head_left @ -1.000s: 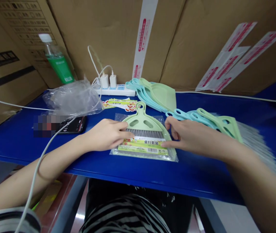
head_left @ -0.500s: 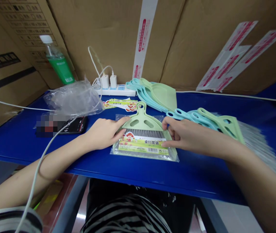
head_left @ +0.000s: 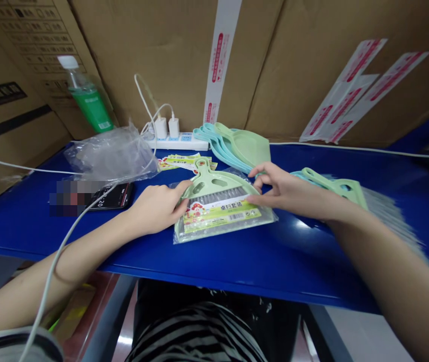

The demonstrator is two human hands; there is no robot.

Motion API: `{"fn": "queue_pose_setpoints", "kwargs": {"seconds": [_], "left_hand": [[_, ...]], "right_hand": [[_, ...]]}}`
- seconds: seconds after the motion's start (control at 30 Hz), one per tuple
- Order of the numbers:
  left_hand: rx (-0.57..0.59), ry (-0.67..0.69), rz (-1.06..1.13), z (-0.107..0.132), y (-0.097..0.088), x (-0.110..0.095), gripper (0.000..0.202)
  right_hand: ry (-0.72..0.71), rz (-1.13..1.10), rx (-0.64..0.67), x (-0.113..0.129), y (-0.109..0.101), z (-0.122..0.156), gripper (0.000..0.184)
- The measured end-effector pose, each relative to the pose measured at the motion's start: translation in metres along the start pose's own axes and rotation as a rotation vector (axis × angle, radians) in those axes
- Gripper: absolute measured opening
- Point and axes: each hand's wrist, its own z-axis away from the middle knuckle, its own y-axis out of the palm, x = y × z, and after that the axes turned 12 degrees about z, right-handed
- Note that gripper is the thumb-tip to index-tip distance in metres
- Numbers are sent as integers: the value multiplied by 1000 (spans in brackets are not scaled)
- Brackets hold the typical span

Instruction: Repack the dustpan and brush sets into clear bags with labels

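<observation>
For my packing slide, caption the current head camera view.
Left hand and right hand at a bagged green dustpan-and-brush set on a blue table.

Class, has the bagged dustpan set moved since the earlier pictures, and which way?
Yes: the bagged dustpan set has turned, its handle swinging left, judged against the power strip.

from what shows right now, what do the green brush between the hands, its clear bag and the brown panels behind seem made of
The brush: likely moulded plastic, smooth and satin, with rounded edges; its grey bristles look synthetic, though that stays open. The bag: apparently thin clear plastic film, by its glossy wrinkles. The brown panels: probably matt cardboard, by the printing and tape.
</observation>
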Motion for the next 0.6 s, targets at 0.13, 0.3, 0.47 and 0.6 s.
{"fn": "queue_pose_setpoints", "kwargs": {"seconds": [0.13, 0.3, 0.47, 0.6], "left_hand": [[35, -36, -15, 1, -2, -2, 45], [33, -74, -62, 1, -2, -5, 45], [23, -98, -95, 1, -3, -7, 49], [20, -106, -115, 1, -5, -9, 53]], "right_hand": [[96, -250, -26, 1, 0, -3, 62], [102, -642, -49, 0, 9, -13, 36], [-53, -827, -19, -2, 21, -19, 42], [-136, -876, 6, 1, 28, -17, 48]]}}
